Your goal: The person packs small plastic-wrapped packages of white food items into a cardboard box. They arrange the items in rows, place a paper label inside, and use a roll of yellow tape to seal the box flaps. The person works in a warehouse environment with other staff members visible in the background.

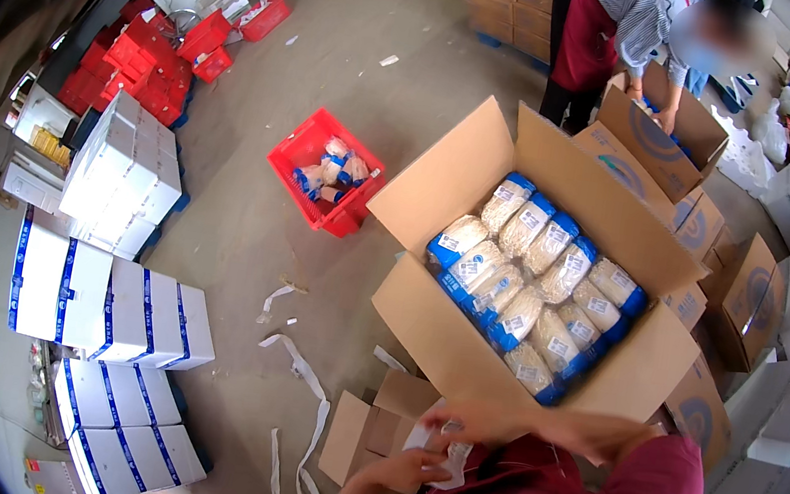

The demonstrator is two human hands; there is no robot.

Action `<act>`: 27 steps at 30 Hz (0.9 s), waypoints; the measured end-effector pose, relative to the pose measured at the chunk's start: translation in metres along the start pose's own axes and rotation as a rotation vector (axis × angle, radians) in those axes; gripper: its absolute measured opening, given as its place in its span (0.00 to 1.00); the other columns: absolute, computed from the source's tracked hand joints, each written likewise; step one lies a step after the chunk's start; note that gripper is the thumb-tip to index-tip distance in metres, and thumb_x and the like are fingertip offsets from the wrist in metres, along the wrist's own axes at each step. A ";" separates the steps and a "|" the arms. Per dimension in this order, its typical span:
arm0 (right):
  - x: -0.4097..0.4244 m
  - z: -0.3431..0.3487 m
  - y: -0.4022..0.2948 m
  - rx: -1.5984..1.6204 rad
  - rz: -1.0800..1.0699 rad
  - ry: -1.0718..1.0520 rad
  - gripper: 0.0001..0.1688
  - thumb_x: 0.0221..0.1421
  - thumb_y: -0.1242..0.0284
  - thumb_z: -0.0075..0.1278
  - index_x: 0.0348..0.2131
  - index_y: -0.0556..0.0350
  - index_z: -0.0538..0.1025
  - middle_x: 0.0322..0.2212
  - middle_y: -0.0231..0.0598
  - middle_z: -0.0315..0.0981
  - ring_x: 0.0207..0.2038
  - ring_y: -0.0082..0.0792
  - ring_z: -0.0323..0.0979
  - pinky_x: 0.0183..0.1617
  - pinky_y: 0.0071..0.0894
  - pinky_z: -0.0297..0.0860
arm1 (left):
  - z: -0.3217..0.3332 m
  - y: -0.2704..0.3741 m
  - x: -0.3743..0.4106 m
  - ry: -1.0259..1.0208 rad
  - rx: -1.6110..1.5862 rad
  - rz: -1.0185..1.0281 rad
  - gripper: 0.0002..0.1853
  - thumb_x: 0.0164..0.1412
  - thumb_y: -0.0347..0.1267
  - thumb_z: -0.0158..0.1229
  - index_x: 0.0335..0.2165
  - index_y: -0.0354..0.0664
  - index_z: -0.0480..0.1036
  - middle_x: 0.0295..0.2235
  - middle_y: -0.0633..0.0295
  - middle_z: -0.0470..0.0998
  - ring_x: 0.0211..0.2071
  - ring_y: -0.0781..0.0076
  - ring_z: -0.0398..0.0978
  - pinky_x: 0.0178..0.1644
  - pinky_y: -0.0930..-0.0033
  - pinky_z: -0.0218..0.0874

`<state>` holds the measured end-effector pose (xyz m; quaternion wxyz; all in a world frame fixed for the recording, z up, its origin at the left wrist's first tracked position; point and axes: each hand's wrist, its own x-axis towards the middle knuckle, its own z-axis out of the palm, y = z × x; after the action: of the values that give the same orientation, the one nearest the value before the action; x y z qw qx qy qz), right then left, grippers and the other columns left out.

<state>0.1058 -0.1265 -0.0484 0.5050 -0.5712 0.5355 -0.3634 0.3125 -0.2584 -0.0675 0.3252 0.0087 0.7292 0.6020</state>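
Near my body, my left hand point(409, 469) and my right hand point(477, 419) are close together on a crumpled piece of whitish translucent plastic point(457, 462). The fingers of both hands are partly blurred. Just beyond them stands an open cardboard box point(420, 334) with its flaps spread. Inside it lie rows of clear and blue plastic packs of thin pale mushrooms point(553, 331), bearing printed labels. Below my hands is a smaller open cardboard box point(347, 434), partly hidden by my arms.
A red plastic crate point(287, 148) with several packs stands on the floor. White strips point(316, 433) lie nearby. Stacked white boxes point(121, 307) line the left. A co-worker in a red apron point(586, 43) reaches into another cardboard box point(652, 143) at the upper right.
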 end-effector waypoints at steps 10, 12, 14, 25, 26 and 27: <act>-0.087 0.074 -0.045 0.589 0.352 0.820 0.10 0.52 0.71 0.53 0.35 0.58 0.74 0.27 0.38 0.72 0.30 0.26 0.70 0.32 0.29 0.67 | -0.032 0.098 0.046 0.319 0.116 0.385 0.28 0.52 0.31 0.61 0.51 0.39 0.63 0.48 0.56 0.67 0.49 0.64 0.66 0.50 0.66 0.59; -0.097 0.089 -0.035 0.337 0.127 1.143 0.08 0.49 0.73 0.55 0.27 0.59 0.72 0.32 0.40 0.69 0.37 0.32 0.69 0.38 0.30 0.66 | -0.007 0.143 0.048 0.352 0.336 0.430 0.27 0.49 0.32 0.62 0.48 0.37 0.65 0.47 0.51 0.67 0.48 0.56 0.67 0.51 0.62 0.59; -0.114 0.097 -0.051 0.333 0.168 1.295 0.10 0.48 0.72 0.56 0.27 0.60 0.72 0.42 0.44 0.67 0.42 0.37 0.68 0.44 0.32 0.65 | 0.020 0.150 0.058 0.386 0.400 0.394 0.23 0.50 0.29 0.61 0.46 0.36 0.68 0.46 0.51 0.69 0.47 0.54 0.68 0.50 0.62 0.60; -0.263 0.145 -0.031 0.721 0.165 1.621 0.09 0.48 0.73 0.58 0.27 0.61 0.74 0.21 0.33 0.73 0.24 0.18 0.67 0.26 0.21 0.66 | 0.148 0.153 0.160 0.246 -0.069 0.174 0.10 0.58 0.25 0.53 0.40 0.33 0.71 0.34 0.62 0.74 0.34 0.79 0.71 0.39 0.78 0.62; -0.279 0.148 -0.025 0.679 0.178 1.636 0.10 0.47 0.73 0.58 0.27 0.61 0.74 0.21 0.33 0.73 0.24 0.17 0.67 0.26 0.21 0.66 | 0.164 0.159 0.172 0.267 -0.050 0.180 0.10 0.58 0.25 0.53 0.39 0.33 0.72 0.33 0.62 0.75 0.34 0.79 0.71 0.38 0.78 0.62; -0.294 0.151 -0.017 0.642 0.190 1.641 0.10 0.47 0.73 0.58 0.26 0.62 0.74 0.21 0.33 0.73 0.24 0.17 0.67 0.25 0.21 0.65 | 0.180 0.164 0.183 0.297 -0.032 0.180 0.10 0.58 0.25 0.53 0.39 0.33 0.72 0.33 0.62 0.75 0.34 0.79 0.71 0.38 0.78 0.62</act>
<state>0.2067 0.1886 -0.0288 0.1258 0.0854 0.6463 -0.7478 0.1934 0.0174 -0.0184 0.1590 -0.0202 0.7558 0.6349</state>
